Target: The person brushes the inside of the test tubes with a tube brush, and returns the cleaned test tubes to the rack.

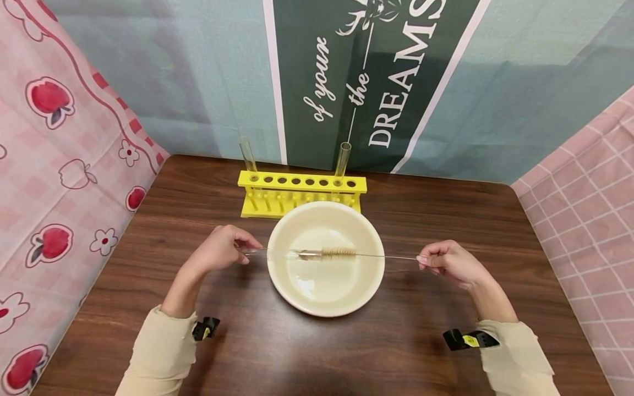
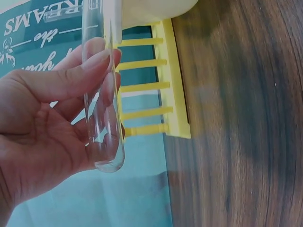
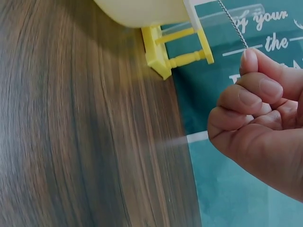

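Note:
In the left wrist view my left hand (image 2: 61,104) grips a clear glass test tube (image 2: 106,132) near its rounded closed end. My right hand (image 1: 448,261) pinches the thin wire handle of a test tube brush (image 1: 338,252); up close in the right wrist view the twisted wire (image 3: 233,22) runs out from between thumb and forefinger. Tube and brush lie level in one line above a cream basin (image 1: 322,302). Brush tip and tube mouth meet over the basin's middle, the tip apparently just inside the mouth, with most bristles outside.
Behind the basin stands a yellow test tube rack (image 1: 302,180). One glass tube (image 1: 249,157) is upright at its left end, another tube (image 1: 343,159) near its right end. Brown wood-grain table (image 1: 277,352) lies underneath, with printed cloths (image 1: 218,82) hanging around it.

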`<state>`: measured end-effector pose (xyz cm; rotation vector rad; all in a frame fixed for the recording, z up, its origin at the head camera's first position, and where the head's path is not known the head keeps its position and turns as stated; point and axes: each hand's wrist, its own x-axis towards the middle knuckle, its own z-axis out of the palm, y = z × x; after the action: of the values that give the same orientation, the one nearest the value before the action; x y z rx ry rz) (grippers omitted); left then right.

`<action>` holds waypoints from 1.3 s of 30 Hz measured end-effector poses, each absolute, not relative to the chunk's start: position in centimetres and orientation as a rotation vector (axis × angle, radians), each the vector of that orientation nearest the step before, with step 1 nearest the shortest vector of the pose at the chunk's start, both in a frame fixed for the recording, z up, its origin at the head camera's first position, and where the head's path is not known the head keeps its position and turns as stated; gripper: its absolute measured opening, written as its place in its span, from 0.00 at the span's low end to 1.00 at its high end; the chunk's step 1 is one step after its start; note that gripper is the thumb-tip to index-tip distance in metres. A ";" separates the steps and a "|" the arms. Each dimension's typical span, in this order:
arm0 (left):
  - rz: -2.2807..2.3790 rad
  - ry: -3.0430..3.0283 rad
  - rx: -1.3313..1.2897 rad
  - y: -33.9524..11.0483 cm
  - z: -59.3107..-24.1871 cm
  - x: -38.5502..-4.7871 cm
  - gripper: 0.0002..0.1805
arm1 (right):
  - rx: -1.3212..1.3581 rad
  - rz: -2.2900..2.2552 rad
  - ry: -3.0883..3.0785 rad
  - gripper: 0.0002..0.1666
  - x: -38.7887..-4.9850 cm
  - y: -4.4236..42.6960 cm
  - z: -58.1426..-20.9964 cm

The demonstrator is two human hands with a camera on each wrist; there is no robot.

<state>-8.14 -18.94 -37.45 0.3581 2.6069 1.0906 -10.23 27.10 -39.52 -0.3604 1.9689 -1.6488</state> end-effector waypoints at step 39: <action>1.123 2.691 0.491 -14.0 -37.0 -7.8 0.18 | -0.305 -1.507 2.061 0.09 -10.7 19.5 -38.1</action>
<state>-7.82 -14.02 -37.00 0.4910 2.6906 1.1228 -10.75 19.48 -38.12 -0.3050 2.0611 -1.5067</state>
